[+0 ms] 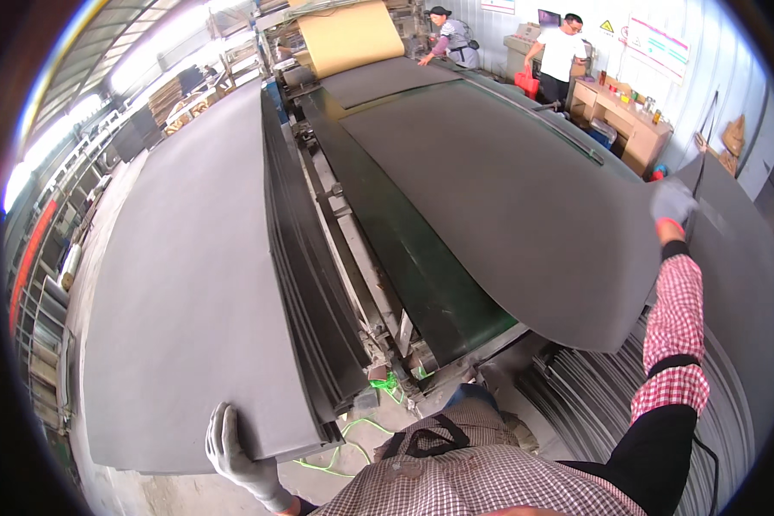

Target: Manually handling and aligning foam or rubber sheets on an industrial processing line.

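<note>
My left hand (239,454), in a pale grey glove, rests at the near edge of a stack of large grey sheets (189,258). Its fingers are stretched out over the top sheet. My right hand (672,205), also gloved, is reached far out at the right edge of a wide dark grey sheet (525,198). Motion smears its fingers, so their grip cannot be made out. That sheet lies on a green conveyor belt (443,297), and its rounded near end hangs past the belt's end.
More sheets (731,258) are piled at my right. A yellowish sheet (353,39) slopes down at the machine's far end. Two people (563,56) stand beyond the belt, near a wooden desk (623,125). Green cord (353,443) lies on the floor by my feet.
</note>
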`<action>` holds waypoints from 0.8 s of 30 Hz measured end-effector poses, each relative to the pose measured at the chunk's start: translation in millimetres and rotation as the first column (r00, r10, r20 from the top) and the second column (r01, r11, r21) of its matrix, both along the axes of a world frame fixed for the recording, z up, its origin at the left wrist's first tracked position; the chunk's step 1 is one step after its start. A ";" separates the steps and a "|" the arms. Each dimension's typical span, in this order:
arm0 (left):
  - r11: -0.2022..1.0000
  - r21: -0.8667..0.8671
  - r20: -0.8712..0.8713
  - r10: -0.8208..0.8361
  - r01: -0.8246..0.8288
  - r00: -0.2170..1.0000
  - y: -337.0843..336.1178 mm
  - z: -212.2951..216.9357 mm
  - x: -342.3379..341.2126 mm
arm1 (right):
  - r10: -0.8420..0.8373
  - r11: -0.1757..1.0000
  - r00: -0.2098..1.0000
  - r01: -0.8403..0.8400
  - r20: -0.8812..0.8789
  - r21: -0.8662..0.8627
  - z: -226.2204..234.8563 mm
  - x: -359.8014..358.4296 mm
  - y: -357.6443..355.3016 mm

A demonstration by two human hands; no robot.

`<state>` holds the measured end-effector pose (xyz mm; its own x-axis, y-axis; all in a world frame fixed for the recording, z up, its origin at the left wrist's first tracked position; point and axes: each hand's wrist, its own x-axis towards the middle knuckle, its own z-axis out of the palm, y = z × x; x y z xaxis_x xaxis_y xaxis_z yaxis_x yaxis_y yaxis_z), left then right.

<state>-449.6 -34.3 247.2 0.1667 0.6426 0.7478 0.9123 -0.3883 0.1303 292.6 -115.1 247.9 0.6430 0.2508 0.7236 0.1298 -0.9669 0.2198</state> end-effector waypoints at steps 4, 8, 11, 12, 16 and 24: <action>1.000 0.026 0.060 -0.003 0.001 0.998 -0.4 -10.5 -10.2 | 0.752 0.637 0.498 -0.719 -0.432 0.279 -31.5 -70.0 128.2; 0.946 -0.322 0.194 0.047 0.018 0.980 -17.7 -14.9 -17.9 | 0.735 0.511 0.402 -0.858 -0.546 0.056 -226.7 -163.8 195.1; 0.905 -0.409 0.183 0.211 -0.121 0.960 -33.1 -8.5 -4.0 | 0.677 0.519 0.252 -0.830 -0.692 0.205 -373.5 -173.4 198.6; 0.885 -0.434 0.186 0.271 -0.169 0.944 -36.9 -9.4 -1.1 | 0.639 0.586 0.252 -0.772 -0.727 0.248 -383.6 -169.5 209.6; 0.771 -0.539 0.174 0.495 -0.338 0.851 -49.2 -3.9 14.8 | 0.658 0.638 0.300 -0.710 -0.691 0.299 -385.3 -133.2 269.1; 0.644 -0.572 0.144 0.689 -0.508 0.711 -77.6 9.4 37.6 | 0.552 0.712 0.224 -0.628 -0.803 0.314 -352.4 -108.4 413.4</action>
<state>-412.0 -111.9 256.6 -0.5719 0.7779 0.2604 0.7824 0.4217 0.4584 184.2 298.3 -104.4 0.5260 0.8475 -0.0709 0.8001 -0.5214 -0.2967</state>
